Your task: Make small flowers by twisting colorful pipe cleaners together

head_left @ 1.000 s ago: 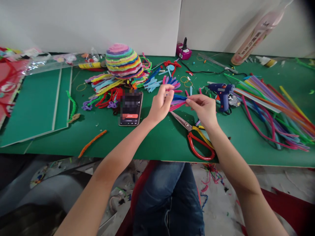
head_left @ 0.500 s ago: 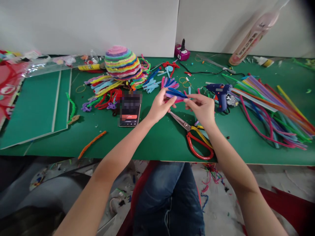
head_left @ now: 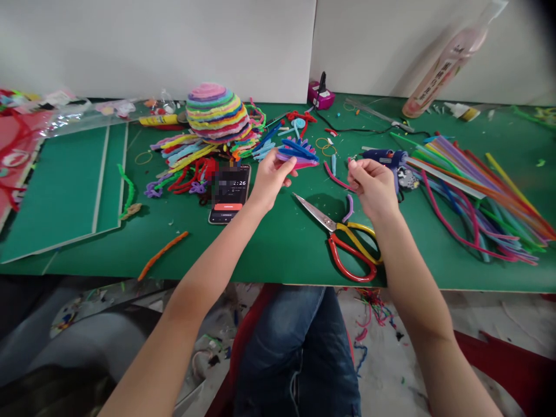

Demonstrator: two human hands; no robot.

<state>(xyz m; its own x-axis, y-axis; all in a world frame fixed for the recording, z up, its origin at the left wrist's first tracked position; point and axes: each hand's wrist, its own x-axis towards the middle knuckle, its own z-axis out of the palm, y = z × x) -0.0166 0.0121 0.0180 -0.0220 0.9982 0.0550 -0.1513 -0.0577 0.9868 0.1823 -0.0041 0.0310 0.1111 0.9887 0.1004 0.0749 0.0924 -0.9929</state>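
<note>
Pinching strips (head_left: 300, 154) just above frame centre, probably to keep them bunched, the left hand (head_left: 271, 180) hovers over the bench (head_left: 269, 249); the right hand (head_left: 371, 184) has fingertips together, contents unclear.

A tall pink bottle (head_left: 447, 69) was at the back of the green table (head_left: 278, 249), on the right, near the white wall (head_left: 156, 46). A small pink box (head_left: 321, 99) had a black plug (head_left: 322, 82) on top. On the left, a round stripy thing (head_left: 217, 113) sat right beside a yellow tube (head_left: 158, 120). A phone (head_left: 229, 197) lay nearer the front, lit up.
</note>
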